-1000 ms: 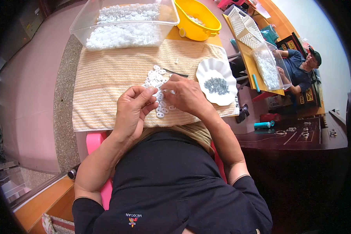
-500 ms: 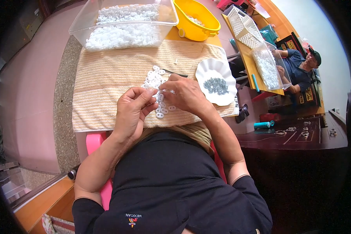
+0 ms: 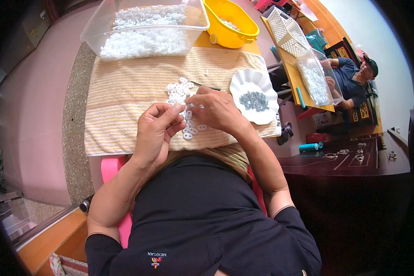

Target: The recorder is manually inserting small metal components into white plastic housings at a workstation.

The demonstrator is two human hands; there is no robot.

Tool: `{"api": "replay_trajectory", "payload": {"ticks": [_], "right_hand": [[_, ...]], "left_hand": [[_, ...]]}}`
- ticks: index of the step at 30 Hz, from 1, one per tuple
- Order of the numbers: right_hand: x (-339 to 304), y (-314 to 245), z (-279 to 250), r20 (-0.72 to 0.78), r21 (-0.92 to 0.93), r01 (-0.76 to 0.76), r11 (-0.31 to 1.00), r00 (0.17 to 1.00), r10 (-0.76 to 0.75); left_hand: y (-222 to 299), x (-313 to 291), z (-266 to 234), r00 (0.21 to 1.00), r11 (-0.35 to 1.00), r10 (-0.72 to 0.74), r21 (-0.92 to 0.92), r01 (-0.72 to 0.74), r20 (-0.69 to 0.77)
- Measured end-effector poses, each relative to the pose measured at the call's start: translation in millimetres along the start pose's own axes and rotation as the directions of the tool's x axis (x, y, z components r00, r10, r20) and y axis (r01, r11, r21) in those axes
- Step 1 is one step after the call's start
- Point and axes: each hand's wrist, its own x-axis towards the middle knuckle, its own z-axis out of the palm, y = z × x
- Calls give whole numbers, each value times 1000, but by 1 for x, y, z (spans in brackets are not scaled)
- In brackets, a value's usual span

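Note:
Over the near middle of the towel, my left hand (image 3: 157, 126) is closed, thumb and index finger pinched together. My right hand (image 3: 216, 108) comes in from the right with its fingers curled, fingertips close to the left thumb. Whatever sits between the fingertips is too small and covered to make out. Just beyond and beneath the fingers lies a loose pile of small white oval plastic pieces (image 3: 176, 92) with two holes each. More of these pieces (image 3: 188, 131) lie nearer to me, partly hidden by both hands. Past the right knuckles rests a thin black stick (image 3: 207, 86).
A scalloped white dish (image 3: 237, 87) of small grey bits stands right of my hand. At the back are a clear bin (image 3: 89, 34) of white pieces and a yellow tub (image 3: 234, 37). Beneath lies a striped towel (image 3: 119, 96). Another person (image 3: 354, 78) sits at a table on the right.
My right fingertips have shifted slightly left, over the left thumb tip. Some white pieces at the pile's far left edge have spread outward a little. The left hand stays nearly in place.

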Motion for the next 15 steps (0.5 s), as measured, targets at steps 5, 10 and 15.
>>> {"api": "replay_trajectory", "payload": {"ticks": [5,10,15], "right_hand": [[1,3,2,12,-39,8,999,1000,-7],[1,1,2,17,-100,11,995,1000,-9],[-2,6,2,-26,-107,111,988,993,-114]], "left_hand": [[0,0,-1,1000,1000,-3,5,3,4],[-2,1,-3,1000,1000,-4,31,4,-2],[-1,0,-1,1000,1000,-7,28,7,0]]}}
